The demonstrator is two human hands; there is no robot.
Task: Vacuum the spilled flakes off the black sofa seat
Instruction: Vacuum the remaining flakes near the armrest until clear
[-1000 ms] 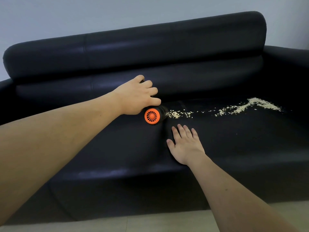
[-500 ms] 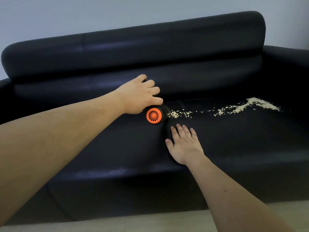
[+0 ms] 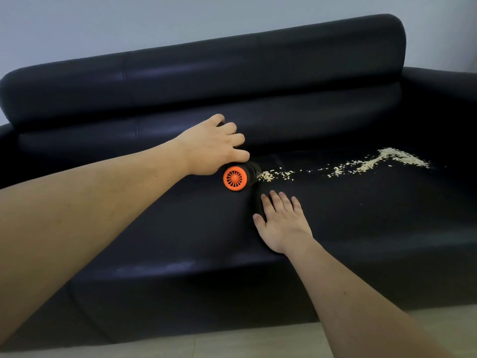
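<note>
Head view looks down on a black sofa [image 3: 180,228], and every place here is given from the handheld vacuum [image 3: 238,177] lying on its seat. The left hand [image 3: 211,147] comes over the vacuum from above and grips its dark body, the fingers [image 3: 233,139] curled down over the far side, so most of the body is hidden under the hand. Only the orange finned end cap [image 3: 234,178] and a short dark stretch next to it show. The cap faces the camera.

The spilled flakes [image 3: 343,165] begin right at the vacuum's dark end, touching it or just beside it; which one is too fine to tell. From there they run away to the right in a thin, broken line and widen into a denser pale patch well apart from the vacuum, close to the foot of the backrest [image 3: 206,71].

The right hand [image 3: 282,223] lies flat on the seat just in front of the vacuum, palm down, fingers straight and close together, thumb out to the side, holding nothing. Its fingertips [image 3: 275,196] stop near the flake line without touching it.

Behind the backrest is a plain pale wall [image 3: 129,19]. A strip of light floor [image 3: 296,339] shows below the sofa front.
</note>
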